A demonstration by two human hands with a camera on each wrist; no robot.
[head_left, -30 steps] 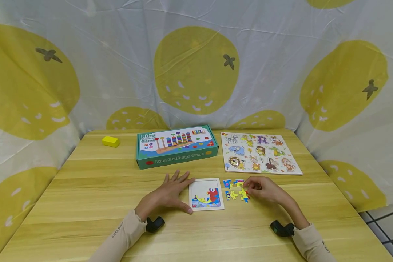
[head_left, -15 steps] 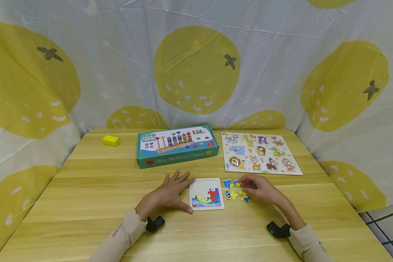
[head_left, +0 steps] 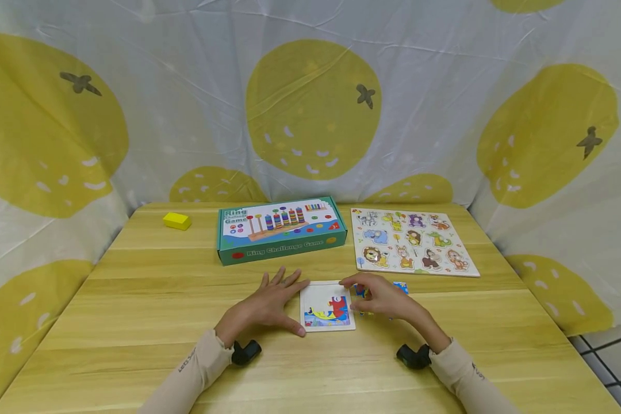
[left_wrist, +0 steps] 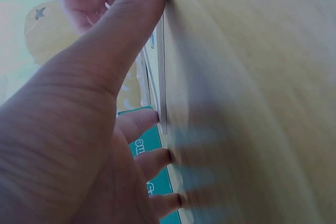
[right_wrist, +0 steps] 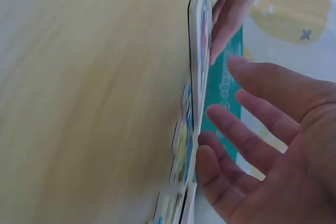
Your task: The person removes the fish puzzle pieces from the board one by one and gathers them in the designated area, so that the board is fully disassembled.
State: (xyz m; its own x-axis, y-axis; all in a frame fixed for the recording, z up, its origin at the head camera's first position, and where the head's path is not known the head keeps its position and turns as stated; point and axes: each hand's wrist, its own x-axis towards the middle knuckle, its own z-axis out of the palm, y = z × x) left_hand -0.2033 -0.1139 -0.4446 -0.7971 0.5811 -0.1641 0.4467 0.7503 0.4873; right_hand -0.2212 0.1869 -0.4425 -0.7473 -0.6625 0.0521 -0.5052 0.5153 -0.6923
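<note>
A small square jigsaw board (head_left: pixel 321 293) lies on the wooden table, its lower and right parts filled with a red, yellow and blue picture. My left hand (head_left: pixel 266 307) rests at its left side with fingers spread, thumb by the near corner and index finger by the far one. Over the board's right edge hovers my right hand (head_left: pixel 380 296), thumb and fingers apart. In the right wrist view nothing sits between those fingers (right_wrist: pixel 252 129). Loose jigsaw pieces (head_left: pixel 360 290) lie beneath it, mostly hidden. One blue piece (head_left: pixel 401 286) shows beyond the knuckles.
A green ring game box (head_left: pixel 284 230) stands behind the small board. To its right lies a larger animal puzzle board (head_left: pixel 388 236). A yellow block (head_left: pixel 177 221) is at the far left. Fruit-print cloth (head_left: pixel 310 109) hangs around the table.
My right hand has moved left from the loose pieces to the board's right edge. One blue piece now shows farther right than the pieces lay before. My left hand stays put.
</note>
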